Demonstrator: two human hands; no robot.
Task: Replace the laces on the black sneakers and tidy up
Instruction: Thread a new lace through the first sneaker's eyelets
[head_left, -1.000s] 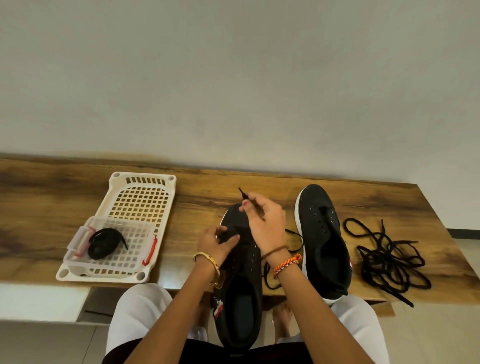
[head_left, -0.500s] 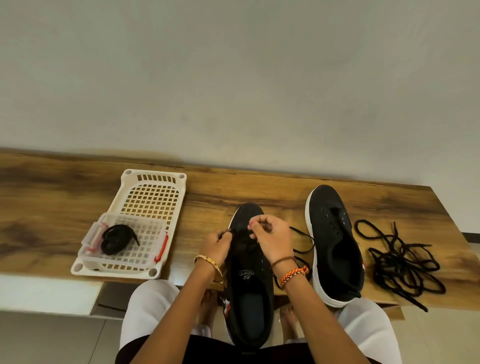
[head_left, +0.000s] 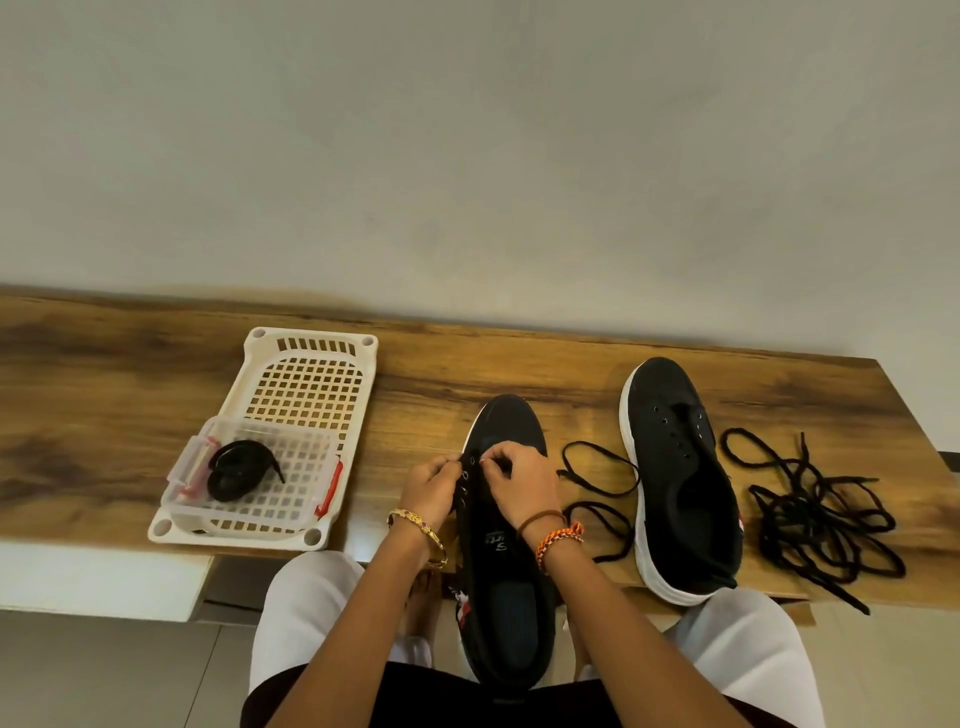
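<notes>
- Black canvas sneaker (head_left: 511, 566) lies lower centre of the frame, toe on the desk (head_left: 104, 415), heel hanging off the near edge toward the lap.
- Left hand (head_left: 431, 486) grips the left eyelet row near the toe, fingers curled on the upper; whether they also pinch lace cannot be told.
- Right hand (head_left: 519, 483) sits just across the tongue, fingers pinched together over the lowest eyelets, apparently on the lace end, though the tip is hidden.
- Lace (head_left: 597, 499) trails from under the right hand in loose loops on the desk, between the two shoes.
- By my reading the threading has barely begun: the eyelets visible below the hands look empty, so nearly the whole row is left on this shoe.
- Second sneaker (head_left: 680, 483) stands to the right, right of centre, upright on its white sole, eyelets bare; it is yet to be laced.
- Tangled pile of black laces (head_left: 815, 514) lies at far right, just beside that shoe; probably the old ones, to be cleared away at the tidy-up.
- White basket (head_left: 311, 353) sits left of centre, holding a clear box (head_left: 249, 504) at its near end.
- Coiled lace (head_left: 234, 467) rests in that box, likely the fresh one for the second shoe.
</notes>
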